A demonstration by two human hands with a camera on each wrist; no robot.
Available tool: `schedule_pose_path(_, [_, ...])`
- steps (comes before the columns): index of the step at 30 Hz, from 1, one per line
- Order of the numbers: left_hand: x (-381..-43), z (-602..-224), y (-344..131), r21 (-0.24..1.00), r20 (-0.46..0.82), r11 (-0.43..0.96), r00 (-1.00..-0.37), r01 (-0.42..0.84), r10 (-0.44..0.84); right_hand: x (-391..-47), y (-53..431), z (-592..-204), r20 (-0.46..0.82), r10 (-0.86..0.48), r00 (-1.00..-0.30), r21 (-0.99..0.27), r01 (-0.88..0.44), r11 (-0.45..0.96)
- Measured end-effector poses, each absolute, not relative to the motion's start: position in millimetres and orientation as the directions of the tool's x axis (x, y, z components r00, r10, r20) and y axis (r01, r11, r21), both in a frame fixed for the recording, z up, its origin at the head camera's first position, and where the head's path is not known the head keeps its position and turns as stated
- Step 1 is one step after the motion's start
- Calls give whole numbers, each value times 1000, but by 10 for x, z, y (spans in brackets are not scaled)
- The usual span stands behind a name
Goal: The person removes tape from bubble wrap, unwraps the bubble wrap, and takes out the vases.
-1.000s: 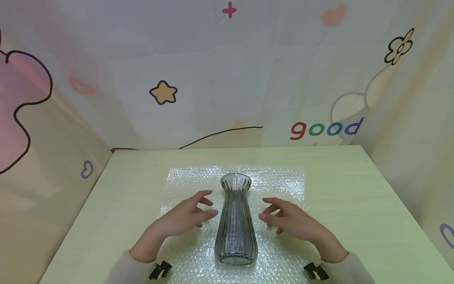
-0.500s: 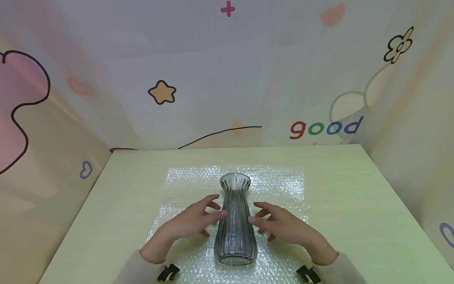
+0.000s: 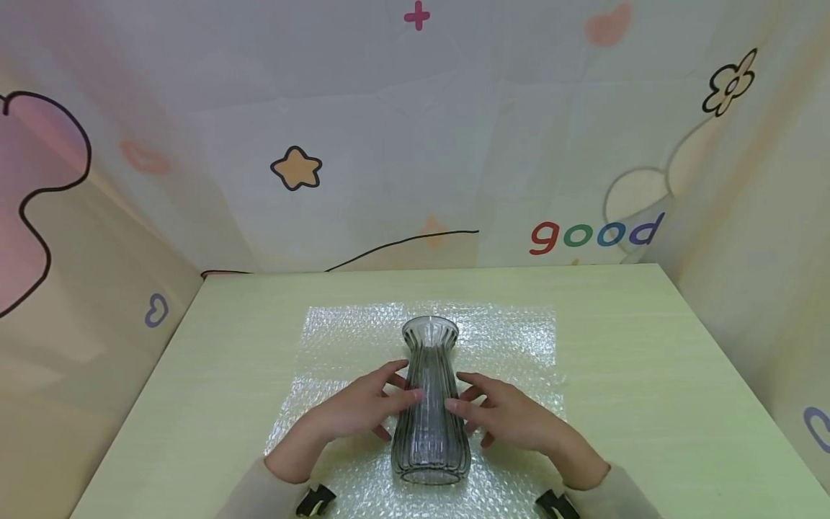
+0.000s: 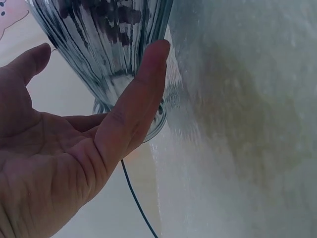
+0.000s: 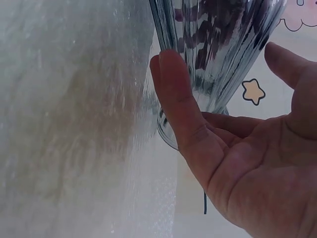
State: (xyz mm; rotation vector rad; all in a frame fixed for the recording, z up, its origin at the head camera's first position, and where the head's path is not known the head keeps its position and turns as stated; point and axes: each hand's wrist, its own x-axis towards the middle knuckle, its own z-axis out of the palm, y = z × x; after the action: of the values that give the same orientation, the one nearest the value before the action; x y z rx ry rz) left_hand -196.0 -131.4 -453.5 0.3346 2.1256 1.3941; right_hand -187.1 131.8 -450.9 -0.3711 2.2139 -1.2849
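Observation:
A ribbed clear glass vase lies on its side on a sheet of bubble wrap, flared mouth away from me and base towards me. My left hand is at its left side, thumb over the glass and the other fingers low beside it. On the opposite side my right hand mirrors it, its thumb overlapping the vase's edge. In the left wrist view the loosely bent fingers run alongside the vase, with the thumb apart from the glass. The right wrist view shows the same spread of thumb and fingers.
Under the bubble wrap is a pale green table. A printed cloth backdrop rises along its back edge, with more cloth at both sides. Each wrist carries a black strap piece, such as the left strap.
Both hands have moved inward from either side, to the vase. Their thumbs now overlap its edges in the head view. The vase and bubble wrap have stayed in place.

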Motion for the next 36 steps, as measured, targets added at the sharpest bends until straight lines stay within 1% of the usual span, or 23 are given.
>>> schedule_pose_path(14, [-1936,-4594,-1280,919,-317,377,-784,-115,534,-1879,1270,-4553,-323,-527,-786,-877,41,478])
schedule_pose_path(22, [-1929,-4616,-1271,923,-310,367,-785,-114,536,-1857,1262,-4553,-330,-548,-769,-895,70,441])
schedule_pose_path(36, [-1912,-4644,-1267,924,-310,364,-789,-118,530,-1850,1268,-4582,-324,-580,-748,-905,67,419])
